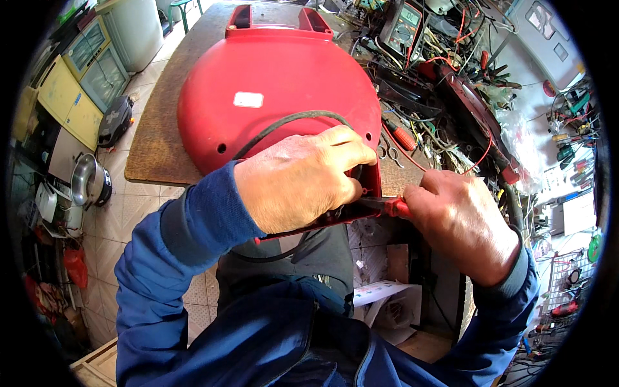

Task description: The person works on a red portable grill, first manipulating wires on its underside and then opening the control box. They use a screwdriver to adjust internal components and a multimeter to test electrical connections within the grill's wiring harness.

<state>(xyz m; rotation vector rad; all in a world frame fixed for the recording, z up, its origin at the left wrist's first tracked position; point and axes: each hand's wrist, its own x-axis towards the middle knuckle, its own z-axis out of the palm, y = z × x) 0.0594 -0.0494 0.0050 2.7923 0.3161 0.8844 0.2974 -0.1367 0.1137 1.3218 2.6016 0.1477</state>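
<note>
A round, glossy red appliance shell (290, 74) lies on the wooden table, with an open box-like compartment (373, 177) at its near edge. My left hand (303, 174) bends over that compartment, fingers curled down into it; what they pinch is hidden. A dark cable (293, 117) arches over the shell behind this hand. From the right, my right hand (454, 206) grips red-handled pliers (395, 208), whose metal jaws reach into the compartment beside my left fingertips. The jaw tips and what they touch are hard to see.
The brown table (151, 142) ends near my lap. Scissors (391, 155), a red-handled screwdriver (403, 134), tangled wires and a multimeter (407, 26) crowd the right side. A metal pot (87, 180) stands at the lower left, a black case (116, 121) farther back.
</note>
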